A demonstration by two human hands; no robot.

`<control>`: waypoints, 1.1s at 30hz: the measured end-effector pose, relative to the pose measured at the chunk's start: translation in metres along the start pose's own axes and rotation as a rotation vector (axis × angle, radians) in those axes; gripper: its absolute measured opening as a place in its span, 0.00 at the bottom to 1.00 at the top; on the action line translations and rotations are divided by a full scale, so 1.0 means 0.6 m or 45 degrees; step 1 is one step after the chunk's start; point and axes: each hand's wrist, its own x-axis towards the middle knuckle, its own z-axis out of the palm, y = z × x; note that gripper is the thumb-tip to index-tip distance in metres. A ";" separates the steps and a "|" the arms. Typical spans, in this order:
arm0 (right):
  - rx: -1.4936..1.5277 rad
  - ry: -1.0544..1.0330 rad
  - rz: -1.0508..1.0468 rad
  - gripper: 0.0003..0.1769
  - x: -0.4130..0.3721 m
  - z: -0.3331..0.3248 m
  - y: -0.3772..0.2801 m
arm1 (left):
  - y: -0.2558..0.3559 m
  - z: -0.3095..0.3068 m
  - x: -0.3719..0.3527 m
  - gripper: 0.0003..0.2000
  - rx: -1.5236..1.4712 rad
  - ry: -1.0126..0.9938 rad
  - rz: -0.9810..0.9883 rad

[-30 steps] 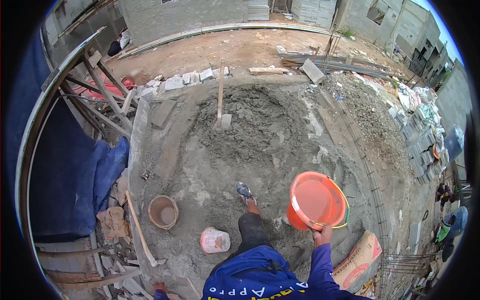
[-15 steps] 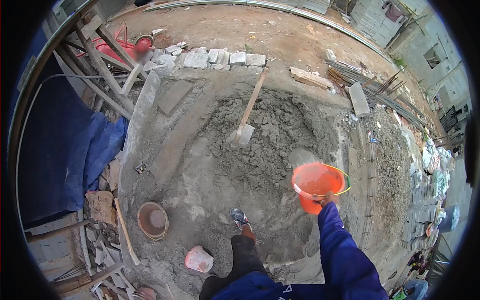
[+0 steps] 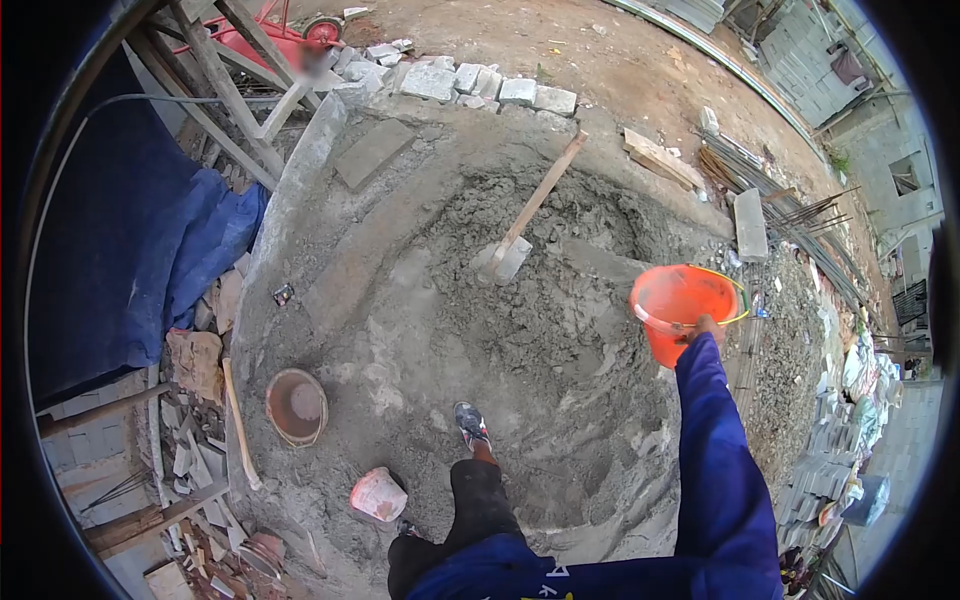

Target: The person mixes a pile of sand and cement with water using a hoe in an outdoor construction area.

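Orange plastic bucket, held out just right of the wet mortar heap, has my right hand gripping its near rim; my left hand is out of view. I judge it fairly light, slightly flexible, slick if wet, and steadiest by that rim.

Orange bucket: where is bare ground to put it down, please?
Free ground for the orange bucket lies between the brown bucket and the front shoe and, rougher, between that shoe and the right sleeve. Crowded: around the tool in the grey heap, and along the rubble at left.
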 end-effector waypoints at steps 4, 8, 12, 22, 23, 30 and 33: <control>-0.252 0.112 -0.201 0.27 0.055 0.061 -0.008 | -0.015 -0.002 -0.031 0.21 -1.037 0.091 -0.611; -0.496 0.257 -0.523 0.30 0.084 0.104 -0.053 | -0.033 0.021 -0.054 0.21 -0.985 0.134 -0.648; -0.604 0.371 -0.796 0.33 0.070 0.113 -0.112 | -0.028 0.028 -0.049 0.22 -0.600 0.090 -0.658; -0.825 0.507 -1.024 0.45 0.005 0.084 -0.225 | -0.054 0.001 -0.011 0.23 -0.638 0.217 -0.577; -0.822 0.515 -1.022 0.45 -0.003 0.076 -0.235 | -0.063 -0.002 -0.003 0.23 -0.614 0.185 -0.537; -0.697 0.685 -1.318 0.47 -0.094 -0.076 -0.284 | -0.113 -0.053 0.065 0.20 -0.525 0.118 -0.551; -0.613 0.766 -1.311 0.48 -0.179 -0.199 -0.274 | -0.172 -0.079 0.085 0.21 -0.508 0.071 -0.424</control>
